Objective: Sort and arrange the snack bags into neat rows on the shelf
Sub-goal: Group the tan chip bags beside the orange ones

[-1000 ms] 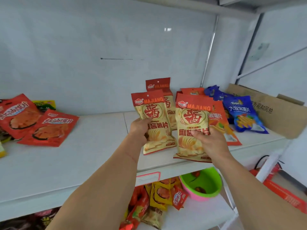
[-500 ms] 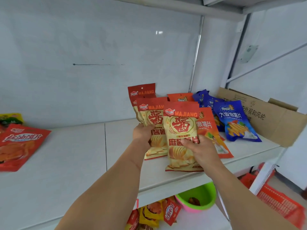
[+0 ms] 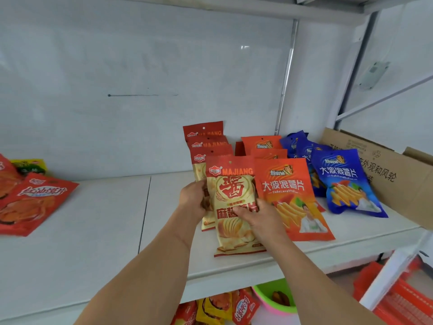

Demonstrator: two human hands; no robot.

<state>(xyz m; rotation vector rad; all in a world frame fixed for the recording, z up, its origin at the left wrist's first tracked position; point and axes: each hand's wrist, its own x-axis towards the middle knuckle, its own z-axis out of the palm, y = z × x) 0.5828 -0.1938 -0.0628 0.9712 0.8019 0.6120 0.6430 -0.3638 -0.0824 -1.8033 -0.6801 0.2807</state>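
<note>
A row of red-and-cream MAJIANG chip bags point(image 3: 206, 137) lies overlapped on the white shelf point(image 3: 93, 231), running from the back wall toward me. The front MAJIANG bag point(image 3: 230, 195) lies on top of that row; my right hand point(image 3: 257, 216) presses on its middle from the right. My left hand point(image 3: 193, 200) grips the left edge of the MAJIANG bag just beneath it. To the right lie a row of orange wavy-chip bags point(image 3: 293, 195) and a row of blue wavy-chip bags point(image 3: 344, 181).
Loose red snack bags point(image 3: 35, 202) and a yellow-green bag point(image 3: 29, 166) lie at the shelf's left end. A cardboard box point(image 3: 393, 174) stands at the right end. Below are more snack bags point(image 3: 218, 310), a green bowl point(image 3: 264, 292) and a red basket point(image 3: 398, 301).
Both hands brought their two MAJIANG bags together and down onto the row; the right-hand bag now overlaps the left-hand one. The view shifted right and closer.
</note>
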